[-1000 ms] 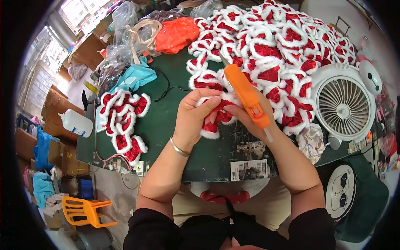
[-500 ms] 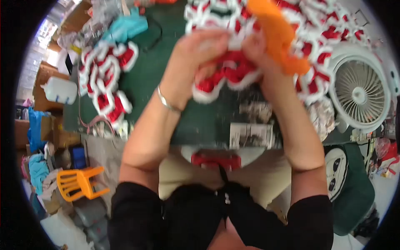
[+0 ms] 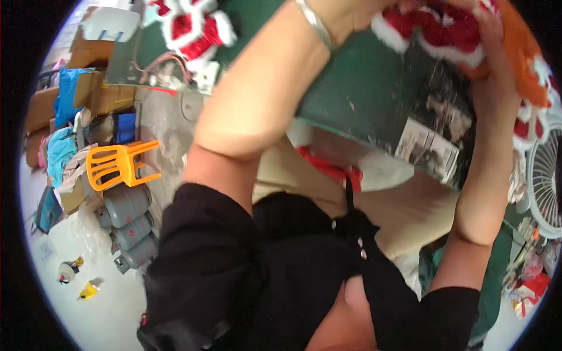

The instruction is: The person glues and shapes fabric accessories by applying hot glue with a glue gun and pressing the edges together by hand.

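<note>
Head view: left hand (image 3: 354,13) and right hand (image 3: 497,67) reach forward, elbows bent, over dark green tabletop (image 3: 357,88). Right grips one red, white-fur-trimmed fabric piece (image 3: 449,36) above it; one orange plastic glue gun (image 3: 521,55) alongside. Left's fingers cut off, can't tell grip. Left of tabletop: one orange plastic chair (image 3: 111,167), three grey cylinders (image 3: 130,207).
</note>
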The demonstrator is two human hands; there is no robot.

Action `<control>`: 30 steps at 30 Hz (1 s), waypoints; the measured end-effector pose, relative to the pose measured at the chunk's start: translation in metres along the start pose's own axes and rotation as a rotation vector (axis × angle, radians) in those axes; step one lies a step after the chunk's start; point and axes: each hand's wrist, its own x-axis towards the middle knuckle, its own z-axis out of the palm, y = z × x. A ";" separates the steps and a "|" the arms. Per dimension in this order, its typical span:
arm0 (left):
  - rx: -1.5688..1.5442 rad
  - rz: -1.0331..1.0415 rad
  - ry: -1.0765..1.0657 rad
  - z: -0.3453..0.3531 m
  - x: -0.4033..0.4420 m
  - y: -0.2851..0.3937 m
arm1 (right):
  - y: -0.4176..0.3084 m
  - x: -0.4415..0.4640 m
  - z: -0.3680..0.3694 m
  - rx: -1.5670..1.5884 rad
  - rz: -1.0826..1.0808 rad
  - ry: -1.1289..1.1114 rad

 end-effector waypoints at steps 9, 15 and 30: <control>0.494 0.067 0.713 -0.049 -0.022 0.081 | -0.027 0.008 0.026 0.025 -0.071 -0.096; 1.942 0.510 0.472 -0.159 -0.070 0.106 | -0.027 0.009 0.030 0.040 -0.036 -0.087; 1.882 0.141 0.571 -0.163 -0.293 0.059 | 0.008 0.025 -0.016 -0.143 0.060 -0.147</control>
